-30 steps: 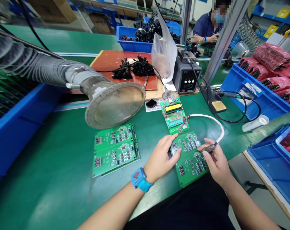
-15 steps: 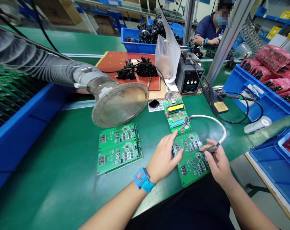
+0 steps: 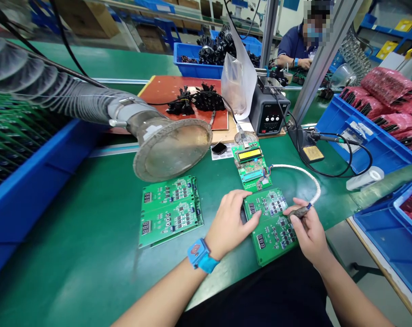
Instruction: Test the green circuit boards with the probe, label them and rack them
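My right hand [image 3: 308,227] grips a dark probe [image 3: 299,212] wired to a white sleeved cable [image 3: 310,175], its tip over the right part of a green circuit board [image 3: 269,231]. At that board's left edge rests my left hand [image 3: 229,222], thumb and fingers apart, holding nothing. Just behind the board lies a small tester board [image 3: 252,168] with a lit yellow display [image 3: 249,154]; the cable runs to it. Another stack of green boards [image 3: 170,209] lies to the left, with two display blocks on its top board.
A fume duct [image 3: 174,150] reaches in from the left above the table. Behind stand a soldering station [image 3: 270,109], an iron stand [image 3: 311,150] and a blue bin of black cables [image 3: 199,68]. Blue bins [image 3: 372,156] line the right. A person [image 3: 294,50] sits across.
My left hand's index finger has drawn back from the tester board's lower edge to the circuit board's top left corner. My right hand keeps its place with the probe.
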Demonstrator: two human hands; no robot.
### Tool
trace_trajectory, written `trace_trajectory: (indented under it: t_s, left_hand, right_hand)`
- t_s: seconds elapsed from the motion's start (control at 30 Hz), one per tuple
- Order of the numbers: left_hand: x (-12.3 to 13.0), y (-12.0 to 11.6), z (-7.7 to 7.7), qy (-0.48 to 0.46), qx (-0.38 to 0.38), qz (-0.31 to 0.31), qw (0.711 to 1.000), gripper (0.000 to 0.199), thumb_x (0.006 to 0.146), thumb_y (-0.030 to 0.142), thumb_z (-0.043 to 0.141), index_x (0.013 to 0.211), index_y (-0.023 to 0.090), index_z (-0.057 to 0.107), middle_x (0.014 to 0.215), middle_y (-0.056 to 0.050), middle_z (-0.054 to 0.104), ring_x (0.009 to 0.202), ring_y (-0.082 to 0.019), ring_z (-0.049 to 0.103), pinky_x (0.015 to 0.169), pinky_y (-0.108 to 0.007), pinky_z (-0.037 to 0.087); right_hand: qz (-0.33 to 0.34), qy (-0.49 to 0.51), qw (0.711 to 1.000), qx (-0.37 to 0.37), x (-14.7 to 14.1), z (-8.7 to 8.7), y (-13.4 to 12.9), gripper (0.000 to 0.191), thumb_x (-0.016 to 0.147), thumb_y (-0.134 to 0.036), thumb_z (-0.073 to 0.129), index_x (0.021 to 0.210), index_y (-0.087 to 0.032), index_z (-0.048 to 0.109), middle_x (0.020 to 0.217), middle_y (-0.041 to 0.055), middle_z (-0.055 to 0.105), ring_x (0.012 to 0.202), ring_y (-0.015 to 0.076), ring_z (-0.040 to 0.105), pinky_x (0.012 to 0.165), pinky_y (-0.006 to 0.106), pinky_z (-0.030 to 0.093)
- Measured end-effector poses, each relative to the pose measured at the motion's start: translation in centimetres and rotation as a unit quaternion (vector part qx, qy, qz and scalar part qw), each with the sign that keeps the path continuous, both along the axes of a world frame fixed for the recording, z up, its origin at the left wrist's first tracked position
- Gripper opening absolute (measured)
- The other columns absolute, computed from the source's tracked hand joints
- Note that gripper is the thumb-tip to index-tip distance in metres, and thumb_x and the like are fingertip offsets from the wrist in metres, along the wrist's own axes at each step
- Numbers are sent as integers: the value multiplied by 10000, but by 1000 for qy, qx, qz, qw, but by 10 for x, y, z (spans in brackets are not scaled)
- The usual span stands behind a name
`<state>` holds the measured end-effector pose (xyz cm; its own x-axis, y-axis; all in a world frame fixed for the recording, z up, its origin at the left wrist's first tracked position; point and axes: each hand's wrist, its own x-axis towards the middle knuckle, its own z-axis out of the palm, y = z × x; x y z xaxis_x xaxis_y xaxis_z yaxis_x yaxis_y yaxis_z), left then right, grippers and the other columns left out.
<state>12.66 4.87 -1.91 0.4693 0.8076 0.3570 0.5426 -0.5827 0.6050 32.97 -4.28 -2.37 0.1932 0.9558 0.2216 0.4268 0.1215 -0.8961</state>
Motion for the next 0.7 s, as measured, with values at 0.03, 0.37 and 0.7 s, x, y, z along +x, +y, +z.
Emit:
trace_trajectory:
  t_s: [0.03,0.37,0.7]
  left_hand:
    - [0,0,0,-2,-1,1,1000,365,848,352,595,1161,203,481,1119,-106,570,1042,-277,559,907,-478,480]
    - [-3,-4,18,-83,-90,31,992,356,791,371,626,1095,193,571,756,-4,551,688,-178,571,657,-320,500]
    - [-91,28,60,-163,-263,239,920,590,737,254,585,1320,236,494,593,75,446,545,-114,458,501,-191,394]
  right_hand:
    - [-1,2,1000,0,0,-1,0,318,958,-271,459,1271,-222,431,1035,92,657,927,205,634,728,323,532]
    - [-11,102,994,35,3,12,11,327,922,-275,513,1238,-204,473,954,73,699,828,178,632,709,316,524]
    - [-6,148,989,19,3,2,68,420,880,-279,502,1287,-183,457,967,68,704,669,132,549,632,285,490]
